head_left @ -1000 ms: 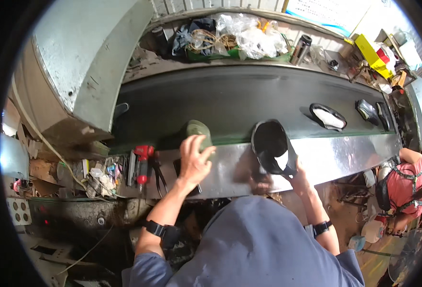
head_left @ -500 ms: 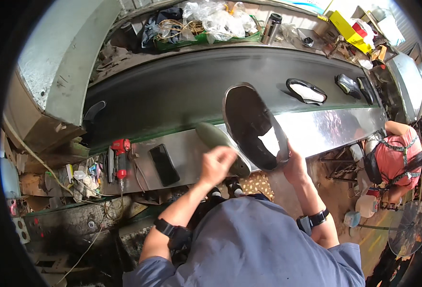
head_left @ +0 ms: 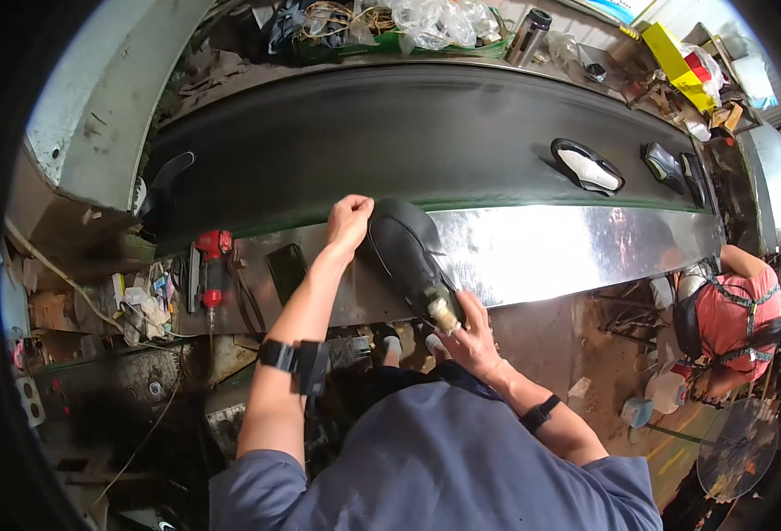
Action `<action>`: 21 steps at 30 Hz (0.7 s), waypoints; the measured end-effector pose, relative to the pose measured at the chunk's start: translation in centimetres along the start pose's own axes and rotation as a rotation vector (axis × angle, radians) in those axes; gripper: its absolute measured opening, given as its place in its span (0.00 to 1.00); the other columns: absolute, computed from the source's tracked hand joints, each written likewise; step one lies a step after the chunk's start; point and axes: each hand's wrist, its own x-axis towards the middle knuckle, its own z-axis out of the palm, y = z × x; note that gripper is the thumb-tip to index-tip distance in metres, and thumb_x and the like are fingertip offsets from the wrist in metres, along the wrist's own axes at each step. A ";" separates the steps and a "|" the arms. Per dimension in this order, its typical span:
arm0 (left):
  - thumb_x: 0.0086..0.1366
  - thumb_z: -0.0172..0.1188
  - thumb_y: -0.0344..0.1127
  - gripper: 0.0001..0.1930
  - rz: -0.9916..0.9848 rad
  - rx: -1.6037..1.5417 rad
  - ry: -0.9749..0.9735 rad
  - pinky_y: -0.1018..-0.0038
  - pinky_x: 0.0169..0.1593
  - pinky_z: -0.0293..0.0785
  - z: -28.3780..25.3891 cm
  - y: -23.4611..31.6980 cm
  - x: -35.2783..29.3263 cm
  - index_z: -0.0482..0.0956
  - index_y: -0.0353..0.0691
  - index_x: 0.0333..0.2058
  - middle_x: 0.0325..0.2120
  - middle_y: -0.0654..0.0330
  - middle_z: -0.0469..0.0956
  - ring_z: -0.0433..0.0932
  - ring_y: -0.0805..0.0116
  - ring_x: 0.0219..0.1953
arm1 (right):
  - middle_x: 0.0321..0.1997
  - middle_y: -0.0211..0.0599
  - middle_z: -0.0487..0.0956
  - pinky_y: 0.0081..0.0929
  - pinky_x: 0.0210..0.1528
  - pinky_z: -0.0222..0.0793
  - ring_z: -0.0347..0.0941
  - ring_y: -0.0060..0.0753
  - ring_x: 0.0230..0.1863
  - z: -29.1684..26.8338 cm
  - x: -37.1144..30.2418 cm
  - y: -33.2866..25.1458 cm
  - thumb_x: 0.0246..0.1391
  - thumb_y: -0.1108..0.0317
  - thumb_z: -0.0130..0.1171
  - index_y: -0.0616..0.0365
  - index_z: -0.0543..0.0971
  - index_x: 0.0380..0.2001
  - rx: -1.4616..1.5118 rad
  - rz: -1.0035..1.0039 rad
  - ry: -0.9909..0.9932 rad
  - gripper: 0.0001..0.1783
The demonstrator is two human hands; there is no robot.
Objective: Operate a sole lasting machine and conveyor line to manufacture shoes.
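Note:
A black shoe upper (head_left: pixel 402 246) slants above the metal ledge, toe pointing away from me. At its heel end my right hand (head_left: pixel 472 341) is closed around it. A mottled green and pale piece (head_left: pixel 443 308) shows in the shoe's opening beside those fingers; its kind is unclear. My left hand (head_left: pixel 350 222) is closed beside the toe, fingertips close to the black upper. Whatever lies inside its curled fingers, if anything, is hidden. A dark phone (head_left: pixel 286 273) rests on the ledge, partly behind my left forearm.
Beyond the metal ledge (head_left: pixel 514 257) runs a dark conveyor belt (head_left: pixel 319 133). Toward its right end sit a shoe with a white insole (head_left: pixel 592 168) and dark shoes (head_left: pixel 665 165). A red air tool (head_left: pixel 214 270) lies left. A person in pink (head_left: pixel 740 323) is at right.
My left hand has moved up and left, off the green shoe last. The black shoe has turned from showing its wide opening to showing its upper, and my right hand has shifted left and lower.

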 end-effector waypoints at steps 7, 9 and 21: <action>0.66 0.57 0.42 0.12 0.232 0.534 0.428 0.58 0.47 0.76 3.4 -2.0 -0.2 0.83 0.41 0.38 0.37 0.49 0.83 0.81 0.47 0.43 | 0.65 0.62 0.65 0.43 0.67 0.61 0.60 0.61 0.69 2.1 -0.3 1.8 0.43 0.65 0.77 0.66 0.66 0.62 0.380 0.476 -0.073 0.45; 0.65 0.57 0.41 0.11 0.190 0.552 0.390 0.57 0.47 0.75 3.1 -3.7 -1.6 0.83 0.42 0.39 0.35 0.50 0.84 0.82 0.47 0.42 | 0.67 0.65 0.62 0.50 0.73 0.50 0.54 0.62 0.72 0.1 -1.2 1.7 0.46 0.68 0.74 0.70 0.66 0.60 0.390 0.427 -0.187 0.40; 0.48 0.70 0.58 0.36 -0.100 0.449 0.232 0.57 0.56 0.72 8.1 -2.5 -7.1 0.76 0.37 0.49 0.46 0.44 0.79 0.77 0.45 0.52 | 0.71 0.64 0.57 0.50 0.74 0.46 0.50 0.67 0.73 -2.9 -5.9 5.3 0.45 0.65 0.74 0.66 0.56 0.68 0.436 0.331 -0.371 0.51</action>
